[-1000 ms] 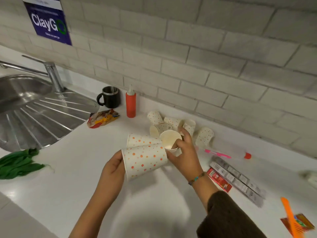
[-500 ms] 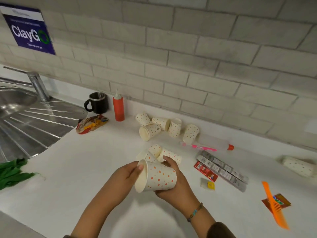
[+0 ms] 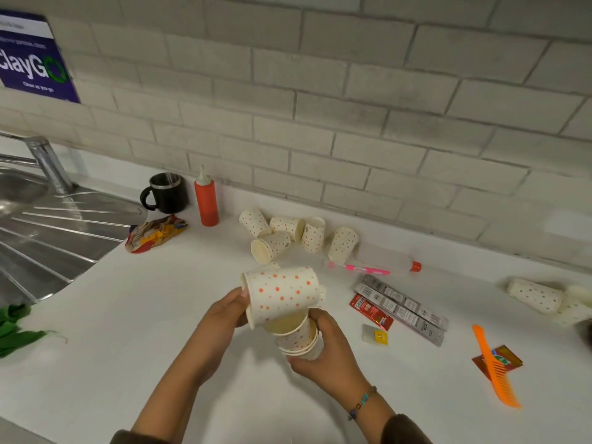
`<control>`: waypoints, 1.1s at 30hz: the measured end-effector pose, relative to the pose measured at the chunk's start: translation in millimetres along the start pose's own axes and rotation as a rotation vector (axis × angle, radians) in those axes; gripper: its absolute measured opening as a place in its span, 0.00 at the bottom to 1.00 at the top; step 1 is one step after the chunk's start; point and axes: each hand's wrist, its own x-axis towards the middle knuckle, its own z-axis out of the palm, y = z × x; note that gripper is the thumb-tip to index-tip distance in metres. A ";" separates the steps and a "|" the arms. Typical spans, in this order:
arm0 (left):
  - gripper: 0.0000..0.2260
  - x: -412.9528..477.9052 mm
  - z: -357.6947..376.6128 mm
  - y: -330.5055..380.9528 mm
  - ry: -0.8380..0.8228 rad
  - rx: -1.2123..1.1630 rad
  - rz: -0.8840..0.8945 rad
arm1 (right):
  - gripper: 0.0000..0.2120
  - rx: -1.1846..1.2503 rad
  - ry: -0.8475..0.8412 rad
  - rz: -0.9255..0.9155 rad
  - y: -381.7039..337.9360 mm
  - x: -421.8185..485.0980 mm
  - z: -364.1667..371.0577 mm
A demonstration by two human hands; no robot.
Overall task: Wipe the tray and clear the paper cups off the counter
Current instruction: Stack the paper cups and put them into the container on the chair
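Note:
My left hand grips a white paper cup with orange dots, tipped on its side above the white counter. Just below it, my right hand holds a short stack of nested dotted cups, mouth up. The tipped cup's base touches the stack's top rim. Several more dotted cups lie scattered near the back wall. Another pair of cups lies on its side at the far right. No tray is in view.
A steel sink drainboard fills the left, with a green cloth below it. A black mug, red squeeze bottle, snack wrapper, pink pen, grey sachets and orange comb lie around.
Both hands drew back from the cup pile toward me. The cups in my right hand now sit nested as a stack, and the left hand's cup has swung over its top.

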 end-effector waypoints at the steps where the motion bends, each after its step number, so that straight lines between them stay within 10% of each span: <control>1: 0.12 0.8 -1.9 3.0 0.073 0.005 0.023 | 0.25 -0.015 0.014 0.013 2.4 0.0 -1.0; 11: 0.15 3.2 -0.6 -1.0 -0.011 0.853 0.060 | 0.24 -0.157 0.001 -0.047 0.8 -0.1 -10.1; 17: 0.23 49.6 13.5 -10.9 -0.063 0.346 -0.104 | 0.25 -0.007 0.133 0.032 5.1 -11.4 -22.3; 23: 0.05 131.8 58.8 -48.0 -0.056 0.491 0.047 | 0.28 0.110 0.268 0.140 12.7 -27.5 -36.4; 33: 0.25 181.2 101.4 -72.3 0.148 0.427 0.098 | 0.30 0.081 0.396 0.261 30.2 -68.9 -66.6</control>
